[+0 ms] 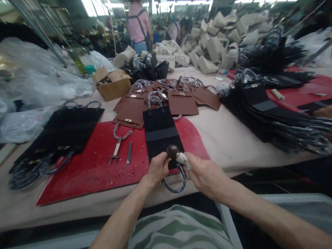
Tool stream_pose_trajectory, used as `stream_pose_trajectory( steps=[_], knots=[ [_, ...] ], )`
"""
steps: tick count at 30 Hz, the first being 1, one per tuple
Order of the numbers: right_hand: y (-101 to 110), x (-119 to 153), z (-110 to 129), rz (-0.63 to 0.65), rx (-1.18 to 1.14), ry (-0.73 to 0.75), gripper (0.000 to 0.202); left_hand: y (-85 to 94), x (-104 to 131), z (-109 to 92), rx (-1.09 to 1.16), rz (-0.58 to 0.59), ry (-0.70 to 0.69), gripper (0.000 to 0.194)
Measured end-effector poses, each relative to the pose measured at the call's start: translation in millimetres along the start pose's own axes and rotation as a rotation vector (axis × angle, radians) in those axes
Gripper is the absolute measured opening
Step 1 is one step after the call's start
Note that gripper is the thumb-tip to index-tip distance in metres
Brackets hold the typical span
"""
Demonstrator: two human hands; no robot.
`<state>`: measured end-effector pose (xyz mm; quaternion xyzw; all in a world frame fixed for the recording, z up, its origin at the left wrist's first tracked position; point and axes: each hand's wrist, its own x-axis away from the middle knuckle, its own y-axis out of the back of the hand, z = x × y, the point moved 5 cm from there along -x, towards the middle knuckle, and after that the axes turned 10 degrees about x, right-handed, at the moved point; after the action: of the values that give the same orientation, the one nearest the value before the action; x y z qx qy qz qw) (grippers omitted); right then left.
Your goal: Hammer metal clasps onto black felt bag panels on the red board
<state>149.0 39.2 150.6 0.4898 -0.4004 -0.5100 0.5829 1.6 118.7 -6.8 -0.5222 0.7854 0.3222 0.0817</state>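
A black bag panel (162, 135) with plastic-wrapped loop handles at both ends lies in front of me on a red mat (95, 173). My right hand (207, 174) is closed around the whitish handle of a hammer (172, 151), whose dark rounded head is over the panel's near end. My left hand (157, 168) is at the panel's near left edge, fingers pinched together beside the hammer head; what they hold is hidden. The near loop handle (176, 191) hangs toward me below both hands. To the left on the mat are a metal pronged punch (116, 152) and a narrower metal tool (129, 153).
Brown bag panels (183, 103) with wrapped handles are heaped behind the mat. Black panels lie at left (64, 128) and in a stack at right (261, 107). A cardboard box (114, 86), plastic sheeting (44, 76) and piled cream bags (212, 45) stand farther back. A person (138, 26) is beyond the table.
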Motion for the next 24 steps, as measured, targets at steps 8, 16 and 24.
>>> stream_pose_trajectory(
  steps=[8,16,24],
  knots=[
    [-68.3,29.5,-77.9,0.317,-0.469,-0.399,0.014,-0.2,1.4,-0.9,0.003,0.022,0.025,0.012],
    [-81.8,20.6,-176.0,0.013,-0.192,-0.699,0.026,2.0,0.0,-4.3,-0.002,0.039,0.083,0.008],
    [-124.2,-0.1,-52.0,-0.110,-0.008,-0.189,0.049,-0.9,6.0,-4.7,-0.045,0.047,-0.027,0.011]
  ],
)
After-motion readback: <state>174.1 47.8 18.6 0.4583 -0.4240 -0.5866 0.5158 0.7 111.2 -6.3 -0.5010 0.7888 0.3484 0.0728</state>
